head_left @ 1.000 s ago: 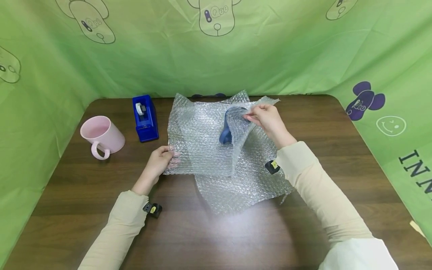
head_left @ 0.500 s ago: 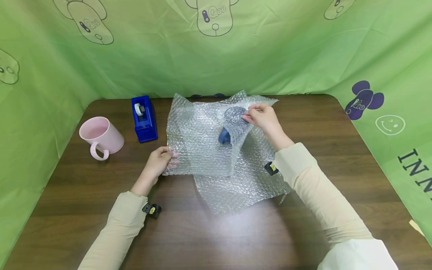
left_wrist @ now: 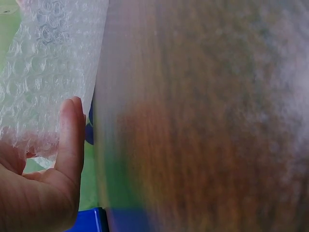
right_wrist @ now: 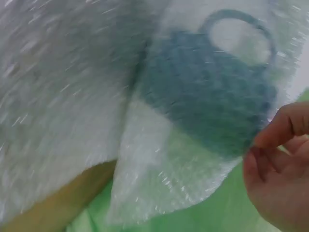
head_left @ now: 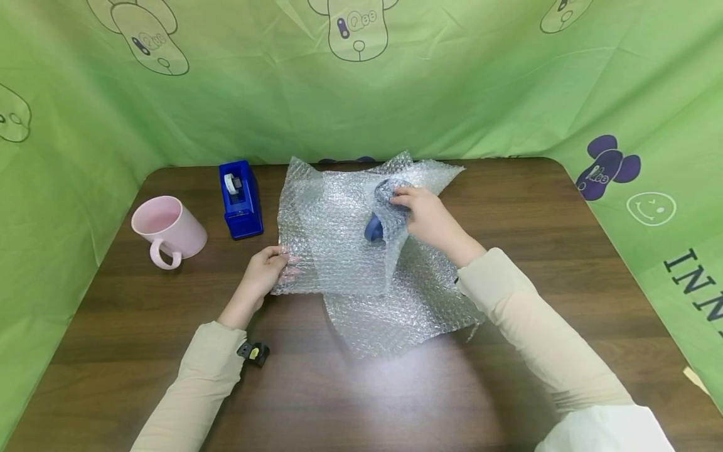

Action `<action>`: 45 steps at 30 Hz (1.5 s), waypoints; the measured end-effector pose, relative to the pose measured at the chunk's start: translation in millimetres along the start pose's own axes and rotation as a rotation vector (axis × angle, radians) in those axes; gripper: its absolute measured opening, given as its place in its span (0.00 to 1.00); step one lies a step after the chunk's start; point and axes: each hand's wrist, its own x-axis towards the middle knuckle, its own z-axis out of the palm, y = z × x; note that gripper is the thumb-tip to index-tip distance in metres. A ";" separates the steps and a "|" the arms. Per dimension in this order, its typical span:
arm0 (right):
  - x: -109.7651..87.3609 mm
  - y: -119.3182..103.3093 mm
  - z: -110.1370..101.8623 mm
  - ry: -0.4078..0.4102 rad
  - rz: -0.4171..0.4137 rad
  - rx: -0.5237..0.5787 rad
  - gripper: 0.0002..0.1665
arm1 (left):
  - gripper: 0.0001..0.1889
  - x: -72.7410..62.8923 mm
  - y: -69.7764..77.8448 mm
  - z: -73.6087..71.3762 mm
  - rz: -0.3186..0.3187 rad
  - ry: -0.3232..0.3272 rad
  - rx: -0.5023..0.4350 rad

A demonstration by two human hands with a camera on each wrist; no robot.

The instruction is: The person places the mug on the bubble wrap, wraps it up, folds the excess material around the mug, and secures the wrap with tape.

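A blue mug (head_left: 373, 228) stands in the middle of the table in the head view, its handle bare and its body showing through bubble wrap (head_left: 350, 251). My left hand (head_left: 264, 271) grips the wrap's left edge, thumb on top and fingers underneath, seen through the plastic. My right hand (head_left: 429, 220) is at the mug's right side, pinching the wrap between thumb and finger against the mug. In the right wrist view, the whole mug outline shows blurred behind the plastic, beside the right hand (right_wrist: 282, 159). In the left wrist view, the left thumb (left_wrist: 71, 135) lies along the wrap.
Left of the wrap, a blue tape dispenser (head_left: 243, 204) with a white roll stands near the back edge. A pink mug (head_left: 183, 229) is farther left. Brown wooden table (head_left: 316, 395) lies in front; green printed cloth (head_left: 452, 94) encloses the back and sides.
My right hand has moved left and slightly down, bringing the wrap's raised right flap over the mug and close against it. The left hand has stayed at the left edge.
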 end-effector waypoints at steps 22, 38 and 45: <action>-4.1 31.8 23.1 0.165 -0.344 -0.294 0.35 | 0.32 23.5 28.9 -14.1 0.000 -0.054 0.112; -1.3 31.0 31.6 0.270 -0.349 -0.327 0.20 | 0.33 44.4 60.6 -15.4 -0.019 -0.048 0.044; -2.0 28.2 33.7 0.273 -0.311 -0.329 0.18 | 0.31 54.1 64.2 -15.1 0.051 -0.007 0.139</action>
